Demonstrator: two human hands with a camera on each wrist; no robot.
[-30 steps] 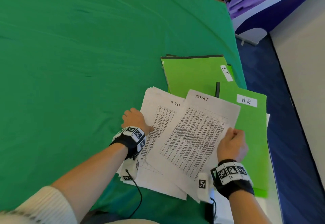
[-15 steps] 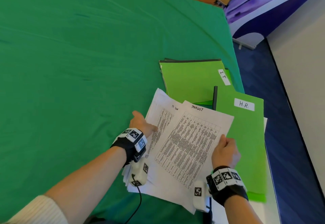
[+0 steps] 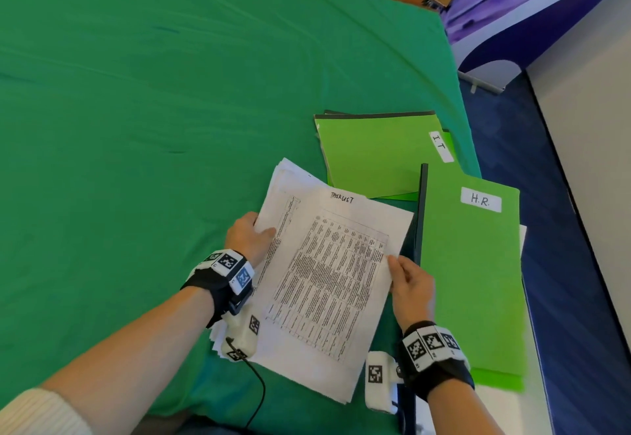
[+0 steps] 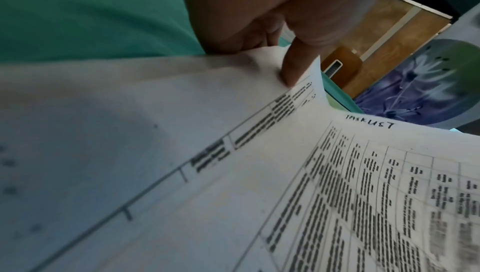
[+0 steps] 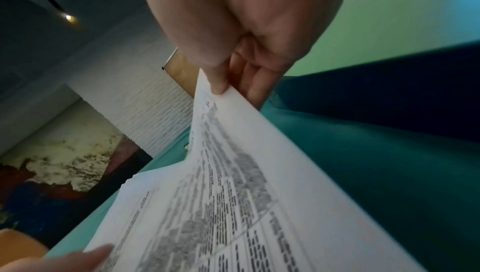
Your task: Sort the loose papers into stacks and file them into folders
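The top sheet (image 3: 327, 274), headed as a task list, is pinched at its right edge by the right hand (image 3: 411, 289), while the paper stack (image 3: 283, 178) on the tabletop (image 3: 136, 110) is gripped at its left edge by the left hand (image 3: 247, 236). Sorting is judged under way; next, that sheet needs a pile of its own, clear of the H.R. folder (image 3: 471, 281).

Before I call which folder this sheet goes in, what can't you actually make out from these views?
- Top sheet: table print too small in head view, blurred in both wrist views; only its handwritten heading shows.
- Paper stack beneath: headings covered by the top sheet.
- Folders I.T. and H.R.: closed, contents hidden.
- Left hand: fingers under the stack's edge, unseen.
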